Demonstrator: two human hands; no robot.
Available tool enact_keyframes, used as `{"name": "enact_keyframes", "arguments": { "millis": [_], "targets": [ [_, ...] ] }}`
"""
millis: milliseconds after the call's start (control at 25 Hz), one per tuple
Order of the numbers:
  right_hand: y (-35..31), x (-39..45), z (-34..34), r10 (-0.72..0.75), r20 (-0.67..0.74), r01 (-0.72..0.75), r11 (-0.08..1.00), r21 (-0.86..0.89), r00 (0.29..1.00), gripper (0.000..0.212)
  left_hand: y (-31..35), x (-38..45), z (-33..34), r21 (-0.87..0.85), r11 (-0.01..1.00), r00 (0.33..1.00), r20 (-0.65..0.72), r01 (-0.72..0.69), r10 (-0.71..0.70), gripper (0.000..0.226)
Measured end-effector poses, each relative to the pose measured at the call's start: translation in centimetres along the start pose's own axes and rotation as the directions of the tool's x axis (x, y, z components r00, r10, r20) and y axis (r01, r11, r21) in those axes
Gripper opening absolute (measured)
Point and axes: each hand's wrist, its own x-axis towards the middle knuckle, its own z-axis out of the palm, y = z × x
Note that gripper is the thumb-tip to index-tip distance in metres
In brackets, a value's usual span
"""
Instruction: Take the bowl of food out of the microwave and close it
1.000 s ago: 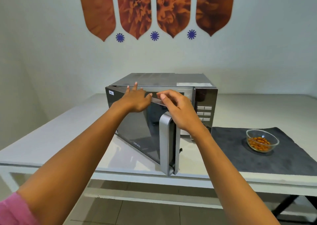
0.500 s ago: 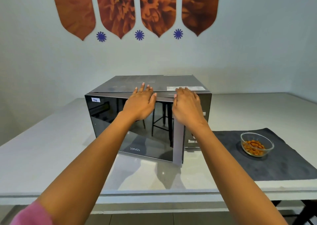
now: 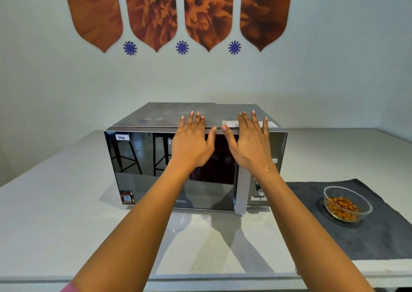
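Observation:
A black and silver microwave (image 3: 142,171) stands in the middle of the white table (image 3: 55,213), its mirrored door flush with the front. My left hand (image 3: 191,144) lies flat against the upper part of the door, fingers spread and reaching over the top edge. My right hand (image 3: 249,142) lies flat beside it, above the silver door handle (image 3: 242,193). Neither hand holds anything. A clear glass bowl (image 3: 347,203) of orange-brown food sits on a dark grey mat (image 3: 379,236) to the right of the microwave.
The microwave's control panel with a knob (image 3: 258,188) is partly hidden by my right forearm. A white wall with orange flower panels (image 3: 178,13) rises behind the table. The table's front edge runs along the bottom of the view.
The microwave door has swung from half open to flush with the front. Both hands followed it inward and now lie flat with fingers spread at its top edge.

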Motion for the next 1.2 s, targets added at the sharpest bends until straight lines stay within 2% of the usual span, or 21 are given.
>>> {"name": "enact_keyframes", "arguments": {
  "millis": [280, 480, 680, 1000, 1080, 1200],
  "targets": [
    [0.6, 0.9, 1.0, 0.007, -0.062, -0.012, 0.998, -0.066, 0.998, 0.099, 0.1, 0.5, 0.8, 0.035, 0.999, 0.999, -0.044, 0.028, -0.026, 0.073],
    [0.7, 0.8, 1.5, 0.016, -0.146, -0.023, 0.999, -0.044, 0.989, 0.085, 0.2, 0.6, 0.9, 0.043, 0.999, 0.999, -0.047, 0.03, -0.028, 0.074],
    [0.5, 0.8, 1.4, 0.015, -0.148, -0.023, 0.999, -0.047, 0.989, 0.077, 0.2, 0.5, 0.8, 0.038, 0.999, 0.999, -0.047, 0.028, -0.027, 0.075],
    [0.3, 0.8, 1.4, 0.025, -0.168, -0.008, 0.995, 0.101, 0.985, 0.062, 0.5, 0.2, 0.4, -0.007, 0.999, 0.999, -0.034, 0.04, -0.04, 0.075],
    [0.0, 0.4, 1.3, 0.028, -0.204, 0.006, 0.986, 0.164, 0.979, 0.061, 0.6, -0.5, 0.2, -0.042, 0.999, 0.996, -0.087, 0.016, -0.02, 0.073],
    [-0.1, 0.0, 1.5, 0.031, -0.259, 0.014, 0.985, 0.173, 0.965, 0.064, 0.4, -2.1, 0.2, -0.015, 1.0, 0.968, -0.251, -0.022, 0.017, 0.071]
  ]
}}
